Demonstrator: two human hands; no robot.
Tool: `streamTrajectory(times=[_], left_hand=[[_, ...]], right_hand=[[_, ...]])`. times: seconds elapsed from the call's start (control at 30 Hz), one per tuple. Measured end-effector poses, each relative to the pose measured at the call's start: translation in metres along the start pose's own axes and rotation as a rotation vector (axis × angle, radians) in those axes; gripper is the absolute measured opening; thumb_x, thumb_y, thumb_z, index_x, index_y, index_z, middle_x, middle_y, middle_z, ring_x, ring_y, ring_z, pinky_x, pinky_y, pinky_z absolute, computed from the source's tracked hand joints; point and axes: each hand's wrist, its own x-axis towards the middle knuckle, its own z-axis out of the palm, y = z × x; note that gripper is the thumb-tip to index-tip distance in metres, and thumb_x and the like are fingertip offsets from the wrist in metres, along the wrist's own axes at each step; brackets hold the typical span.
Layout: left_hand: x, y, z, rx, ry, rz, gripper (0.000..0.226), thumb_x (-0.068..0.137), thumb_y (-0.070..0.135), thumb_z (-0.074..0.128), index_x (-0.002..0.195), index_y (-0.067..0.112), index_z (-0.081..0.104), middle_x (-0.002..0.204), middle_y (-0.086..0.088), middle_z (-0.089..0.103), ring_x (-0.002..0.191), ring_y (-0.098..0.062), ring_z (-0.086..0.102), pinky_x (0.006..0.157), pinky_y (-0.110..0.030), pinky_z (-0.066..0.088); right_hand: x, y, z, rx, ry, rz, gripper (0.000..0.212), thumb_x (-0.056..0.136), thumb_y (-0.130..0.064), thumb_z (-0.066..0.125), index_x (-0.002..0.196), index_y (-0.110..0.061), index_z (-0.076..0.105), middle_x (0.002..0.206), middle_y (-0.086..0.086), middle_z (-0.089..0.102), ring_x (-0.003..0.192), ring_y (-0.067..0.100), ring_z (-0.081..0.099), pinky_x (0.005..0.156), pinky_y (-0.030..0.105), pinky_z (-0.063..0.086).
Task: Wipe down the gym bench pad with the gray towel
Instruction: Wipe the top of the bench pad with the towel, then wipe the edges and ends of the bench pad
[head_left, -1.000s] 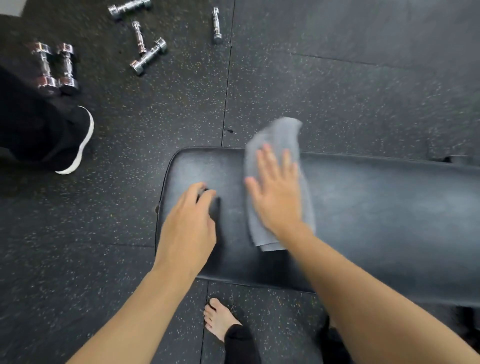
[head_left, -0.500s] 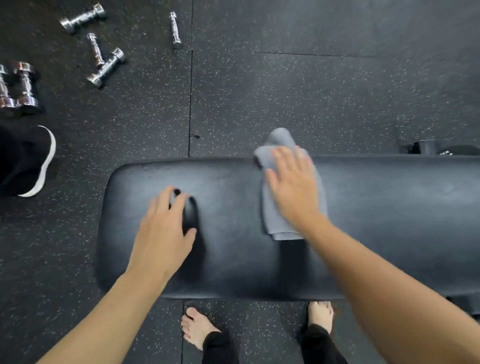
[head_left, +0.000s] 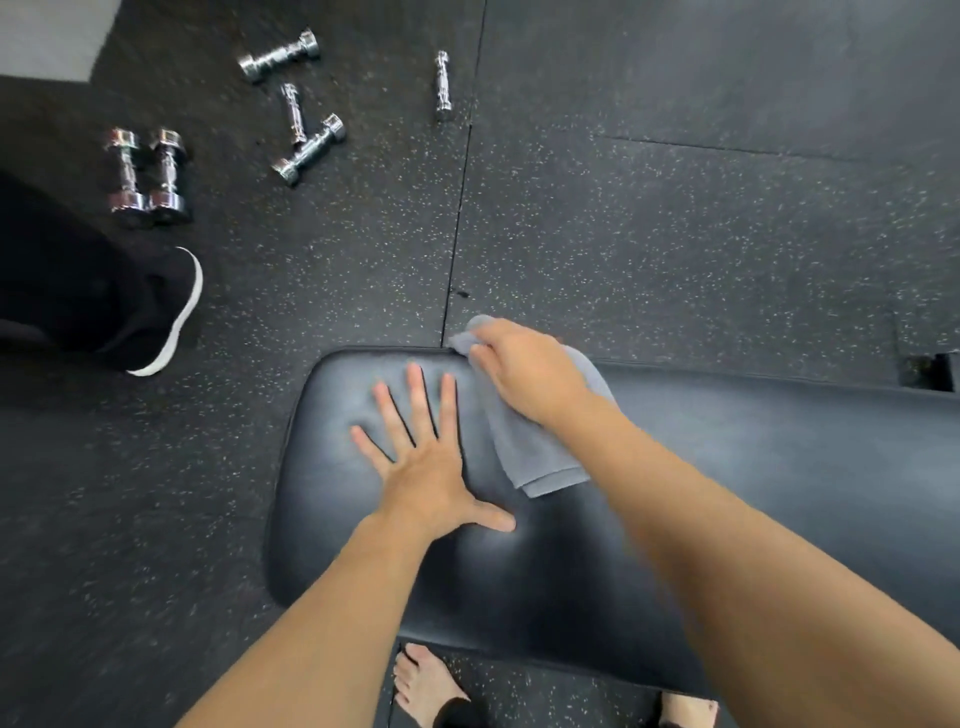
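- My left hand, curled half a second ago, now lies flat on the bench pad, fingers spread, its grip released.
- My right hand has slid the gray towel to the pad's far edge by its left end, grip closing on the bunched cloth.
- I judge the near left corner still needs wiping.

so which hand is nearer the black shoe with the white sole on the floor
Left. The left hand lies flat on the bench pad near the end facing the shoe. The right hand presses the gray towel farther along the pad, away from the shoe.
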Motion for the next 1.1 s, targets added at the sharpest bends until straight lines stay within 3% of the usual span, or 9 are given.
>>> streamTrajectory(times=[0.07, 0.17, 0.23, 0.33, 0.43, 0.53, 0.73, 0.93, 1.1], left_hand=[[0.002, -0.002, -0.001, 0.069, -0.052, -0.018, 0.153, 0.049, 0.079, 0.070, 0.150, 0.016, -0.026, 0.147, -0.017, -0.049, 0.122, -0.046, -0.056, 0.096, -0.076, -0.027], [0.006, -0.006, 0.003, 0.146, -0.093, 0.027, 0.069, 0.088, 0.054, 0.046, 0.149, 0.026, 0.032, 0.160, -0.010, 0.022, 0.145, -0.049, -0.018, 0.088, -0.081, -0.029], [0.008, -0.012, 0.008, 0.242, -0.070, -0.016, 0.056, 0.099, 0.043, 0.034, 0.150, 0.020, 0.033, 0.158, -0.005, 0.031, 0.150, -0.042, 0.000, 0.073, -0.077, -0.039], [0.011, -0.016, 0.013, 0.172, -0.021, 0.044, 0.085, 0.082, 0.069, 0.042, 0.154, 0.028, 0.022, 0.163, -0.002, 0.023, 0.151, -0.039, -0.001, 0.059, -0.066, -0.047], [0.002, -0.013, 0.005, -0.041, -0.005, 0.102, 0.132, 0.048, 0.083, 0.063, 0.152, 0.045, -0.010, 0.162, -0.004, -0.026, 0.141, -0.035, -0.040, 0.083, -0.066, -0.044], [-0.005, -0.009, -0.004, -0.045, 0.019, 0.058, 0.161, 0.042, 0.077, 0.077, 0.145, 0.029, -0.036, 0.137, -0.006, -0.062, 0.120, -0.040, -0.059, 0.102, -0.075, -0.022], [-0.008, 0.008, -0.011, -0.018, 0.029, -0.015, 0.165, 0.044, 0.063, 0.086, 0.142, 0.026, -0.041, 0.142, -0.008, -0.058, 0.130, -0.046, -0.048, 0.107, -0.074, -0.012], [-0.020, 0.108, -0.004, -0.195, -0.036, -0.009, 0.148, 0.059, 0.045, 0.088, 0.150, 0.030, -0.027, 0.151, -0.006, -0.047, 0.138, -0.043, -0.040, 0.114, -0.066, -0.005], [-0.018, 0.155, 0.001, -0.207, 0.051, -0.201, 0.147, 0.058, 0.044, 0.091, 0.154, 0.022, -0.018, 0.156, -0.009, -0.038, 0.145, -0.040, -0.029, 0.117, -0.062, 0.003]], right_hand=[[0.045, -0.054, 0.014, 0.020, -0.147, -0.097, 0.026, 0.104, -0.026, 0.044, 0.108, -0.010, 0.064, 0.121, 0.011, 0.068, 0.114, 0.035, 0.060, 0.088, 0.039, 0.043], [0.087, -0.116, 0.036, 0.058, -0.318, -0.197, 0.027, 0.103, -0.036, 0.048, 0.102, -0.017, 0.066, 0.116, 0.007, 0.071, 0.114, 0.031, 0.060, 0.087, 0.037, 0.041], [0.097, -0.131, 0.048, 0.018, -0.374, -0.205, 0.027, 0.099, -0.045, 0.050, 0.092, -0.022, 0.063, 0.107, 0.005, 0.070, 0.111, 0.030, 0.060, 0.087, 0.036, 0.043], [0.092, -0.118, 0.045, -0.042, -0.330, -0.136, 0.033, 0.102, -0.048, 0.044, 0.096, -0.019, 0.059, 0.116, 0.011, 0.069, 0.110, 0.031, 0.060, 0.080, 0.035, 0.038], [0.069, -0.071, 0.022, -0.015, -0.298, 0.000, 0.042, 0.104, -0.053, 0.039, 0.088, -0.018, 0.056, 0.108, 0.012, 0.067, 0.109, 0.035, 0.060, 0.080, 0.038, 0.038], [0.024, 0.000, -0.011, -0.035, -0.239, 0.103, 0.050, 0.102, -0.063, 0.036, 0.070, -0.025, 0.046, 0.087, 0.003, 0.061, 0.092, 0.034, 0.059, 0.076, 0.039, 0.042], [-0.068, 0.119, -0.070, -0.089, -0.064, 0.306, 0.059, 0.098, -0.070, 0.033, 0.068, -0.020, 0.040, 0.069, -0.003, 0.059, 0.073, 0.029, 0.057, 0.065, 0.039, 0.043], [-0.044, 0.084, -0.059, -0.113, -0.219, 0.076, 0.040, 0.108, -0.047, 0.036, 0.105, -0.013, 0.057, 0.121, 0.013, 0.066, 0.112, 0.035, 0.062, 0.080, 0.039, 0.038], [-0.049, 0.121, -0.064, -0.032, -0.244, 0.020, 0.043, 0.105, -0.051, 0.038, 0.108, -0.014, 0.058, 0.120, 0.007, 0.066, 0.110, 0.033, 0.063, 0.076, 0.037, 0.036]])
